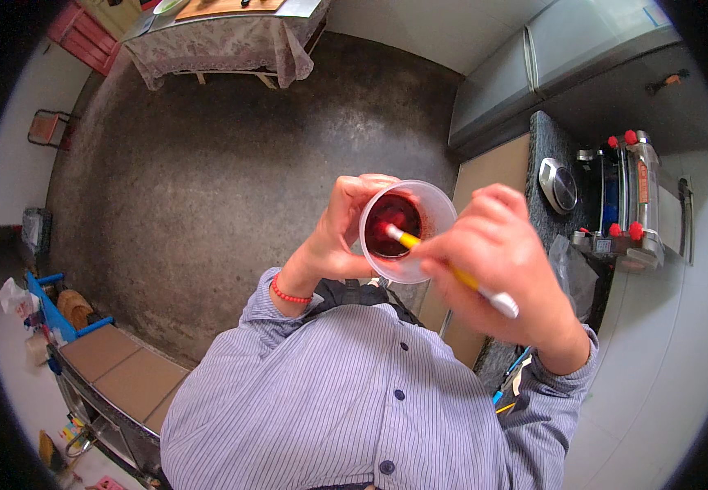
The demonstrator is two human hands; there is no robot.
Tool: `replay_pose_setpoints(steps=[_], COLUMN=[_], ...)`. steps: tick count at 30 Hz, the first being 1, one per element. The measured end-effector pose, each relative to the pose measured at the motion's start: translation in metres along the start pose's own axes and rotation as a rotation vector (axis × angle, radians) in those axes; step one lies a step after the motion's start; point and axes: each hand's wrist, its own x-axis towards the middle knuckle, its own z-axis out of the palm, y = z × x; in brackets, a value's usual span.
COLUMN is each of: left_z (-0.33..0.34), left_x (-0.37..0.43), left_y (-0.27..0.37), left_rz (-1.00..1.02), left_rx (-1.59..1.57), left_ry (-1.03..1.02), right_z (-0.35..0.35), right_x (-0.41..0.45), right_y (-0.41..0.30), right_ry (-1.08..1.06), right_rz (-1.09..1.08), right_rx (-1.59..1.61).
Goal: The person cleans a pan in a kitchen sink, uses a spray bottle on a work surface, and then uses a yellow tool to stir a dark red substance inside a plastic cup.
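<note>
My left hand (341, 229) is wrapped around the side of a translucent plastic cup (438, 205), which is tilted so that its open mouth shows. Dark red liquid (390, 214) lies in the bottom, and reddish smears mark the inner wall. Between the fingers of my right hand (495, 257) is a yellow-and-white brush-like tool (464, 277); its white tip reaches into the cup at the red liquid, and its other white end sticks out below the hand. The exact kind of tool is hard to tell.
On the dark stone counter (541, 131) at the right are a round-topped kitchen scale (559, 185) and a clear-sided device with red knobs (629, 190). A cloth-covered table (219, 49) stands at the far side, a small chair (47, 128) at the left, a tiled worktop (121, 367) at the lower left.
</note>
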Motion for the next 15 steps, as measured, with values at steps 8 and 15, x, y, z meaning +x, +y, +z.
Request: replay_pose_setpoints(steps=[8, 15], left_z=[0.003, 0.002], left_x=[-0.005, -0.006], left_y=[0.002, 0.003], left_rz=[-0.005, -0.013], left_rx=[-0.043, -0.014], left_ry=[0.018, 0.036], right_z=[0.003, 0.004], right_x=[-0.002, 0.008], right_y=[0.0, -0.004], right_ry=[0.045, -0.016], right_rz=[-0.008, -0.023], right_rx=[0.018, 0.063])
